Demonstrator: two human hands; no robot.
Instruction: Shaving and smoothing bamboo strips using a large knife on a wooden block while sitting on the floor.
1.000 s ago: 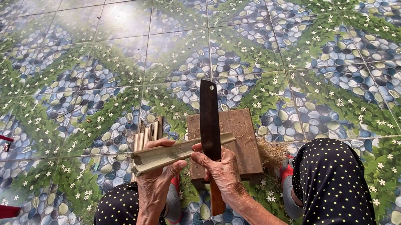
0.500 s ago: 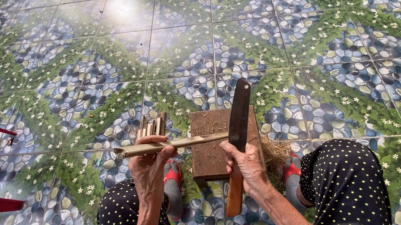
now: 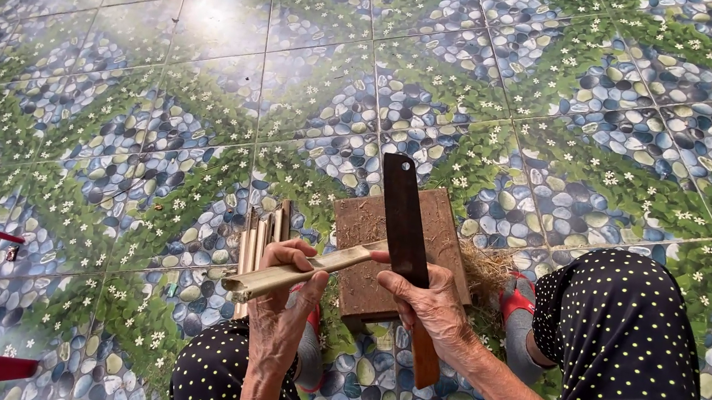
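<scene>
1. Floor [image 3: 168,45]: patterned tiles of pebbles and white flowers fill the view; the person sits low, knees in dotted black cloth at 5 and 7 o'clock.
2. Block [image 3: 451,229]: a brown wooden block lies at centre, with dry fibres heaped at its 3 o'clock edge.
3. Cleaver [image 3: 403,214]: the dark flat blade points to 12 o'clock over the block, its wooden handle running toward 6.
4. Stick [image 3: 303,272]: a pale bamboo piece lies crosswise, its far end meeting the blade.
5. Right hand [image 3: 433,307]: fingers curled tight round the cleaver's handle.
6. Left hand [image 3: 287,295]: clenched round the stick at 9 o'clock of the block.
7. Step, as I judge it: splitting the stick; the blade needs steady seating on its end.
8. Splints [image 3: 260,238]: cut strips lie bunched just beyond the left hand.
</scene>
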